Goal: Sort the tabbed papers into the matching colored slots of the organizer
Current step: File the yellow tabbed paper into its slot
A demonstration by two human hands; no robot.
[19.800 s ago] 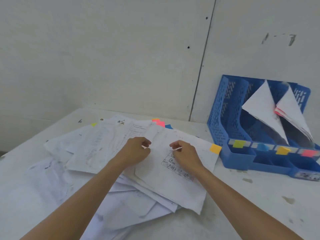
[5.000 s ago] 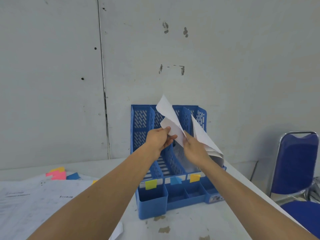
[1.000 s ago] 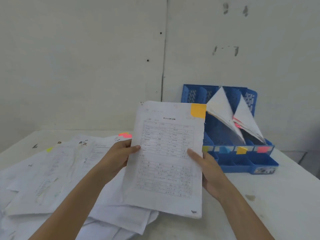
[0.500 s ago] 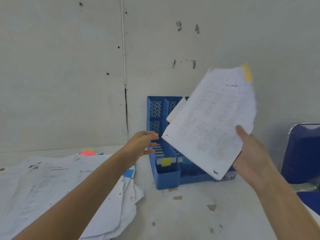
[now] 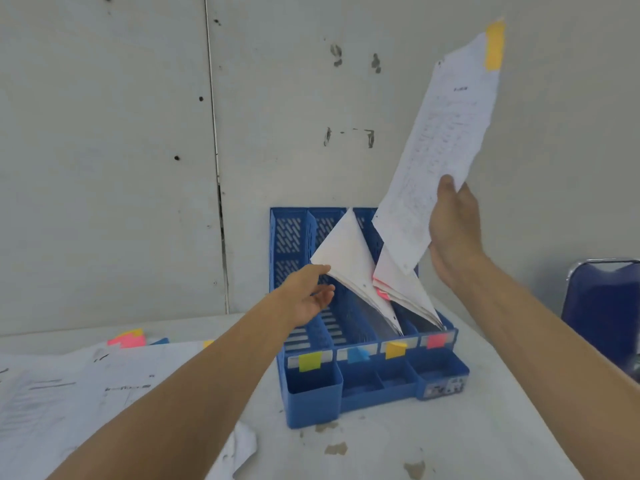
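One sheet point(image 5: 433, 161), long axis near-upright, orange-yellow tab point(image 5: 494, 46) topmost.

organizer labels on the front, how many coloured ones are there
4, in a row along the organizer's front rail: yellow label at the left end, then blue label, orange label, and pink label at the right end. None seems hidden.

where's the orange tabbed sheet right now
Head view, upper right: the right hand holds the orange-tabbed sheet up above the right side of the blue organizer.
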